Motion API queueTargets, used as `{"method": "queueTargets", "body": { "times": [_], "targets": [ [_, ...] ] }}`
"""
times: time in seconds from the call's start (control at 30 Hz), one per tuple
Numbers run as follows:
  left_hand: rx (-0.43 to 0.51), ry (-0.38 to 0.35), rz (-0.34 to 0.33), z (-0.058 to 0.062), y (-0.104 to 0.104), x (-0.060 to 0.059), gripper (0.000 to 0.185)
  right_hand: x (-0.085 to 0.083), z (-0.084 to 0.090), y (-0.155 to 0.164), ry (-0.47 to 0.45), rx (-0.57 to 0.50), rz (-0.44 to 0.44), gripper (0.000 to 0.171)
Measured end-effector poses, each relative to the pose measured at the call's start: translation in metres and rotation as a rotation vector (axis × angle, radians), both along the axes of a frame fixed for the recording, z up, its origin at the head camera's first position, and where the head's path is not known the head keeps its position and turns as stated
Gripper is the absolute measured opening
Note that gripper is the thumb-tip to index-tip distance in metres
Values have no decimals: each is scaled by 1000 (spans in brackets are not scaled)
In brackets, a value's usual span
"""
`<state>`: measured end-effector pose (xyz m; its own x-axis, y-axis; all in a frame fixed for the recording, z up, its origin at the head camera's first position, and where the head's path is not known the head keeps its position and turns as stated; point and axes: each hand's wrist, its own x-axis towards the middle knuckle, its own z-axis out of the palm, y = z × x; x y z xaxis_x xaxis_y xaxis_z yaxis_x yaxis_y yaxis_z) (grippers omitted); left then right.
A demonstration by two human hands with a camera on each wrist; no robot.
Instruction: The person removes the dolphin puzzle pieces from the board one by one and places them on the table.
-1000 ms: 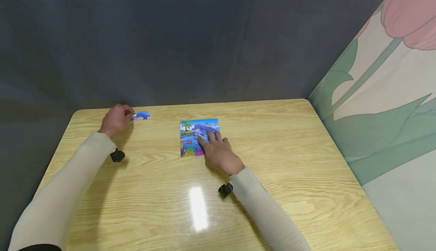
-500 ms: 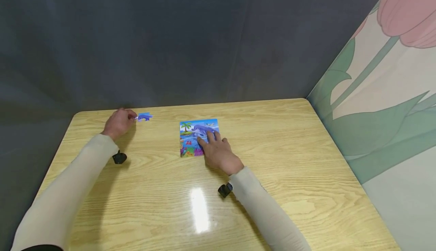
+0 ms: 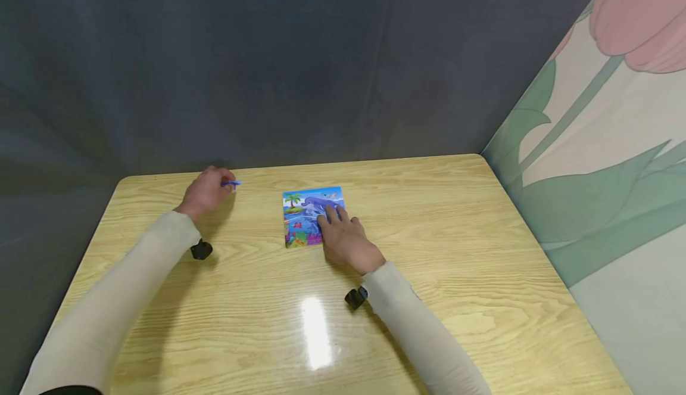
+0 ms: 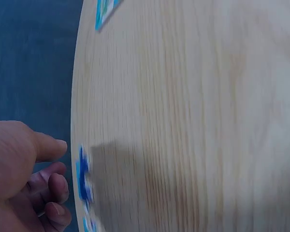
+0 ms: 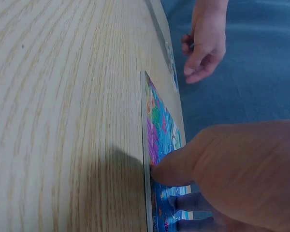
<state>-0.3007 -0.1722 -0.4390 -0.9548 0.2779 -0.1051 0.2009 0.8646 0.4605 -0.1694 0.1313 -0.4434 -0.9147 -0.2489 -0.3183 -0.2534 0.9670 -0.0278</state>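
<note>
A colourful sea-scene puzzle board (image 3: 300, 216) lies near the middle of the wooden table (image 3: 439, 234). My right hand (image 3: 334, 223) rests on the board's right half with its fingers straight. In the right wrist view its thumb (image 5: 176, 166) touches the board's edge (image 5: 157, 125). My left hand (image 3: 217, 184) is at the back left of the table and pinches a small blue puzzle piece (image 3: 232, 184), which shows almost edge-on. In the left wrist view that piece (image 4: 83, 176) is blurred beside the curled fingers (image 4: 55, 186). The piece is a hand's width left of the board.
A dark grey backdrop hangs behind the table's rounded far edge (image 3: 300, 162). A panel painted with a pink flower and green leaves (image 3: 605, 162) stands along the right side. A lamp's glare (image 3: 316, 329) shows on the near part of the tabletop.
My left hand has moved right, toward the board, with the blue piece, which has tilted from flat to nearly edge-on. My right hand has stayed on the board.
</note>
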Motion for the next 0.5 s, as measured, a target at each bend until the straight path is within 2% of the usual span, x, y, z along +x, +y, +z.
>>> {"method": "queueTargets", "body": {
  "times": [0.2, 0.33, 0.5],
  "targets": [
    [31, 1, -79, -2, 32, 8, 32, 2, -2, 2, 2, -29, 4, 50],
    [48, 8, -120, -2, 56, 17, 31, 5, -4, 6, 42, -62, 7, 50],
    [59, 4, -176, -1, 85, 28, 30, 7, -8, 8, 89, -45, 14, 51]
  ]
}}
